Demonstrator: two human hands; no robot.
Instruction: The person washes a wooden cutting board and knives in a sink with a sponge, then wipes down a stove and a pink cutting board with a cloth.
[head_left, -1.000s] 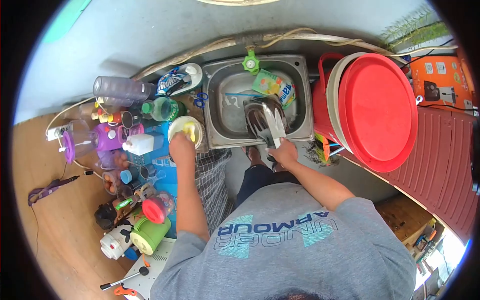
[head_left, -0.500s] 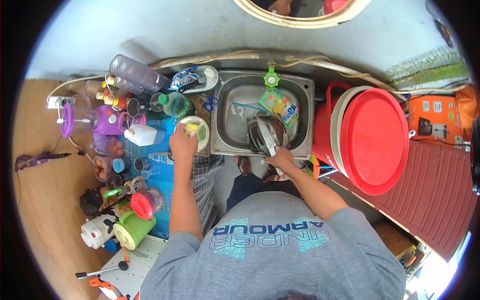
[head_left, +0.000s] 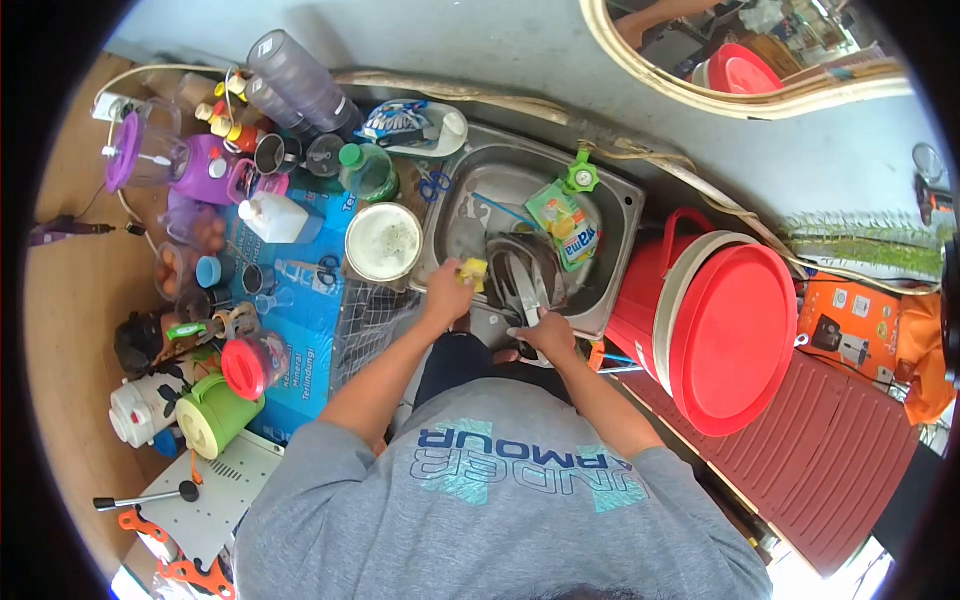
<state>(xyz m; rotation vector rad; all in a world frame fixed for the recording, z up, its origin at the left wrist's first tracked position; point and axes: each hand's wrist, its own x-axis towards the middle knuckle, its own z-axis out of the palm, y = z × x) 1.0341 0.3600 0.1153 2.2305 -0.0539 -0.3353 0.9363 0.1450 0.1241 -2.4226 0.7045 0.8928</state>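
Note:
My left hand [head_left: 450,292] pinches a yellow sponge [head_left: 474,274] over the near left rim of the steel sink [head_left: 462,165]. Just to its right, my right hand [head_left: 548,335] grips the near end of a long, flat silvery utensil, like a knife [head_left: 527,285]; its exact kind is unclear. The utensil points away from me over a dark, rounded pan-like vessel [head_left: 555,268] in the basin. A green and yellow packet [head_left: 565,222] lies behind that vessel. Left of the sink stands a round white tub [head_left: 384,243] with pale, speckled contents.
A green tap handle [head_left: 581,175] rises at the sink's back edge. Blue scissors [head_left: 434,186] and a green bottle [head_left: 367,172] sit left of the sink, among cups and jars. A large red-lidded bucket [head_left: 735,340] stands close on the right.
My left hand has moved right from the white tub to the sink's edge with the sponge, near the utensil. My right hand keeps its grip. The camera view has turned.

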